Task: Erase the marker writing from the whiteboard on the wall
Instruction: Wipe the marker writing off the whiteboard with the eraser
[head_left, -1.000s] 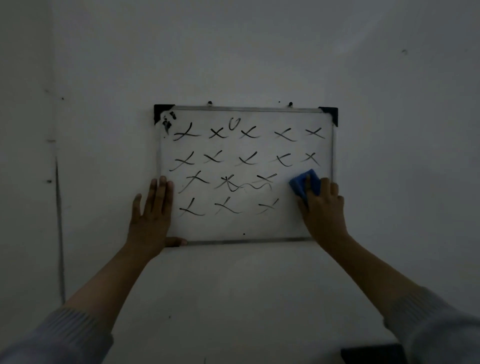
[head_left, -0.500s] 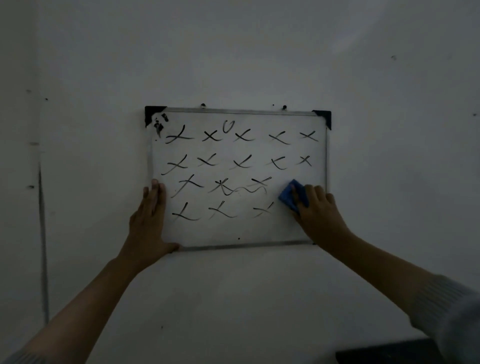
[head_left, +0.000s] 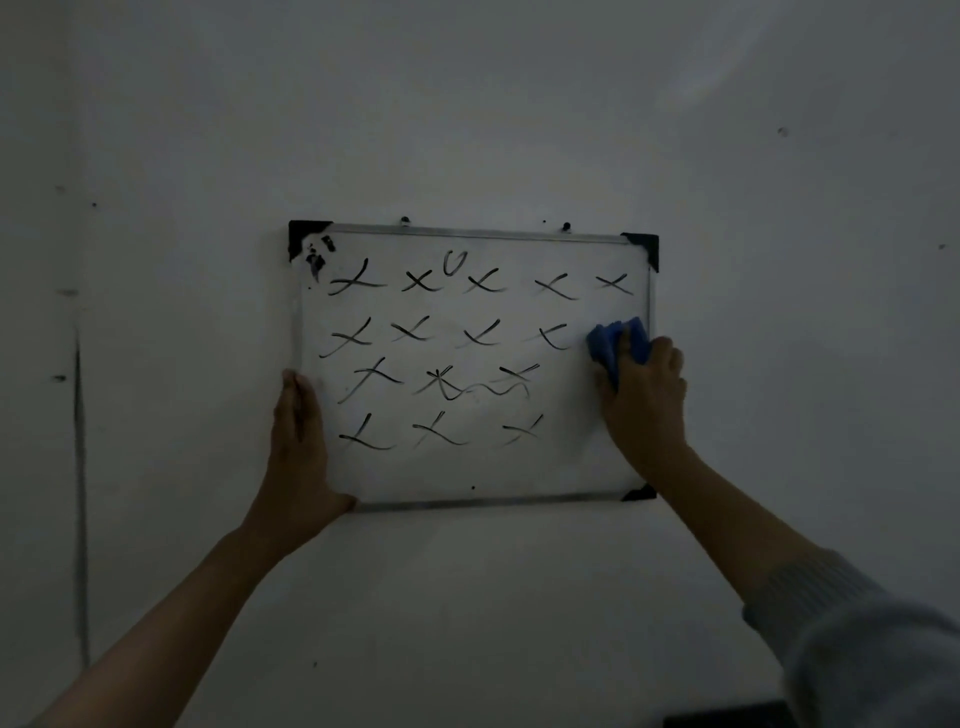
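blue cloth (head_left: 612, 347) sits bunched under your right hand (head_left: 643, 400), gripped and pressed to the whiteboard (head_left: 566, 462) at its right edge, second row. your left hand (head_left: 297, 447) lies flat, fingers released, bracing the lower-left frame. black crosses (head_left: 415, 332) cover the board on the wall (head_left: 467, 104).

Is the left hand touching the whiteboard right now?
Touching. The head view shows the left hand flat against the whiteboard, covering its lower-left edge and corner.
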